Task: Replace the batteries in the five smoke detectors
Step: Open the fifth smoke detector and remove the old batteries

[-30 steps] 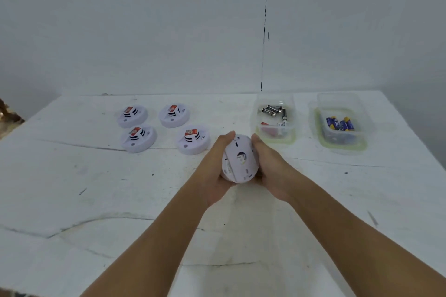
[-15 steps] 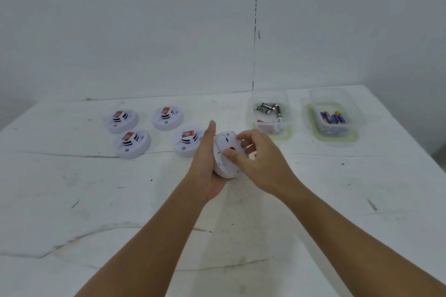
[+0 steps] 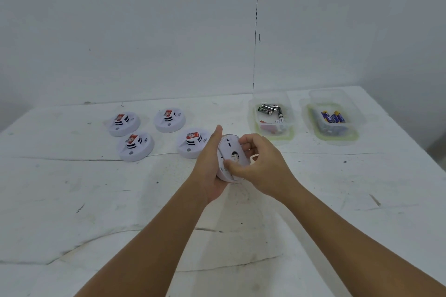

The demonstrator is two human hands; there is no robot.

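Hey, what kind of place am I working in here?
Probably a bare workroom or test bench: a scuffed white table, a plain wall, and two clear tubs of batteries.

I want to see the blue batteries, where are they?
The blue batteries lie in the clear box at the far right of the table, just right of the other clear box, which has black batteries.

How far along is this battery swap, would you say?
Hard to call any finished. Four detectors sit face up on the table. In hand: the left hand holds the fifth detector while the right hand works its back. Blue batteries wait in the right tub.
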